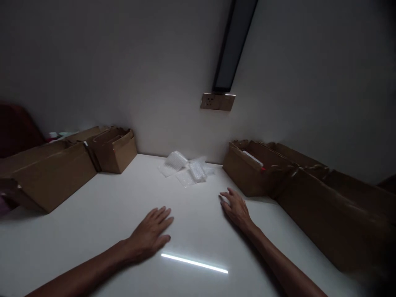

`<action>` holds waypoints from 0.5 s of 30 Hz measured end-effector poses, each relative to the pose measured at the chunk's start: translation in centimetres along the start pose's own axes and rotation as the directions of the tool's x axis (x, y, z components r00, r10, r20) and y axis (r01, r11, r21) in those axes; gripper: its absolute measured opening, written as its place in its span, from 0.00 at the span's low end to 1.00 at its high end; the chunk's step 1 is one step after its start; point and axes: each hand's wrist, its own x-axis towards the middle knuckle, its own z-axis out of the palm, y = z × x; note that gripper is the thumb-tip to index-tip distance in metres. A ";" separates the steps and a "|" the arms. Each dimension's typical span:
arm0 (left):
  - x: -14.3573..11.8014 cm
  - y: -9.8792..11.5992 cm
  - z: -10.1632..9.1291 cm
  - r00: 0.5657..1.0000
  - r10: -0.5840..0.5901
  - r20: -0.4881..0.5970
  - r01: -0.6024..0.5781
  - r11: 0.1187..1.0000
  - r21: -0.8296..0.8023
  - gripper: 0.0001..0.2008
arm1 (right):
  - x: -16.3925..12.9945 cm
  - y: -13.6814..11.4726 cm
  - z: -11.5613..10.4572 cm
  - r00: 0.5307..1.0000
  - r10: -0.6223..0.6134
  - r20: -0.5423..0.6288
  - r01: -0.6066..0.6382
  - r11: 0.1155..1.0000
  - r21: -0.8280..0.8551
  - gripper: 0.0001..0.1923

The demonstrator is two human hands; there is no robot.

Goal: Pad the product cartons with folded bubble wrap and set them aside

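Observation:
My left hand [151, 232] lies flat on the white table [102, 231], palm down with fingers stretched out and nothing in it. Farther right, my right hand [235, 207] hovers over or rests on the tabletop; I cannot tell which. Its fingers are spread and hold nothing. Beyond both hands, crumpled pieces of clear bubble wrap [195, 170] lie near the wall. The nearest thing to my right hand is a small open cardboard box [241, 169], which has a white item [253, 159] inside.
A long cardboard box [328, 218] runs along the right side. On the left stand another long box [58, 173] and a smaller one [123, 152]. A socket plate [218, 102] and a dark panel [236, 45] are on the wall. A light strip reflects in the tabletop.

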 end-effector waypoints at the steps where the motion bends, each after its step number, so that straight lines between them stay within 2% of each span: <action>1: -0.9 -1.0 -0.2 0.997 -0.064 -0.033 0.064 0.998 0.019 0.27 | 1.2 -1.2 0.9 1.000 -0.014 -0.001 0.014 0.999 0.036 0.16; 3: -2.2 -2.3 -0.6 0.987 -0.136 -0.083 0.140 0.990 0.036 0.26 | 3.9 -3.7 2.7 1.000 -0.028 -0.013 0.029 0.993 0.116 0.17; 5: -2.9 -2.7 -0.7 0.982 -0.162 -0.095 0.166 0.986 0.031 0.26 | 6.5 -6.3 4.1 0.999 -0.020 -0.039 0.028 0.978 0.206 0.17; 8: -3.3 -2.6 -0.7 0.981 -0.175 -0.085 0.173 0.985 -0.028 0.26 | 9.3 -9.9 4.5 0.994 0.002 -0.108 0.037 0.933 0.358 0.16; 12: -3.3 -2.7 -0.7 0.965 -0.215 -0.152 0.182 0.961 -0.208 0.29 | 9.0 -13.5 1.7 0.982 0.011 -0.190 0.102 0.812 0.574 0.18; 15: -3.1 -3.0 -1.4 0.906 -0.351 -0.236 0.220 0.868 -0.445 0.36 | 6.5 -16.0 -1.8 0.980 0.030 -0.197 0.120 0.698 0.706 0.21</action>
